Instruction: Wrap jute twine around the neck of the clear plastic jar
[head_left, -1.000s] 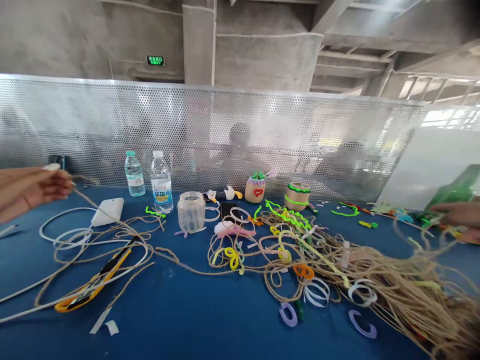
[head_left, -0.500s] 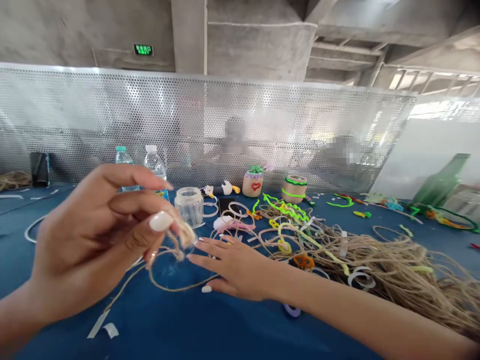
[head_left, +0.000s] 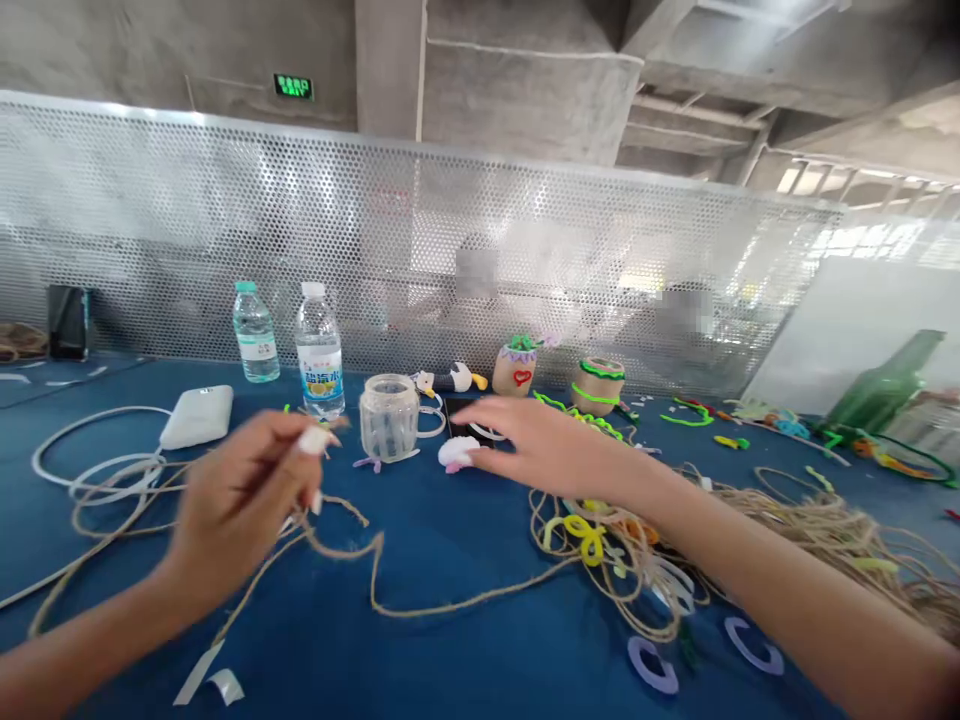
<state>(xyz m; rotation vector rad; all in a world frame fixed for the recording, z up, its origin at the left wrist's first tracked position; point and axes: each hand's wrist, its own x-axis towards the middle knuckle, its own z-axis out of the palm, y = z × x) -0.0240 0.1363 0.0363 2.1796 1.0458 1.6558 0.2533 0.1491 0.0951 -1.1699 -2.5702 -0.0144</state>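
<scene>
Two water bottles at the back of the blue table: a smaller bottle with a teal cap and a taller bottle with a white cap, just beside each other. One clear jar to their right. Two small decorated pots near the mesh screen: one pot with a red heart, one pot with green bands. One green glass bottle lying tilted at far right. One white box with white cable loops at left. One large tangle of twine at right, mixed with coloured loops of pipe cleaner; too many and too blurred to count.

Left hand closed in a pinch on a twine strand, thumb and fingertips pressed together, blurred. Strand trailing from that pinch down onto the table, curving right below the forearm of the other hand and into the tangle. Right hand open, fingers spread, palm down, hovering just right of the jar above the tangle's near edge, holding nothing.
</scene>
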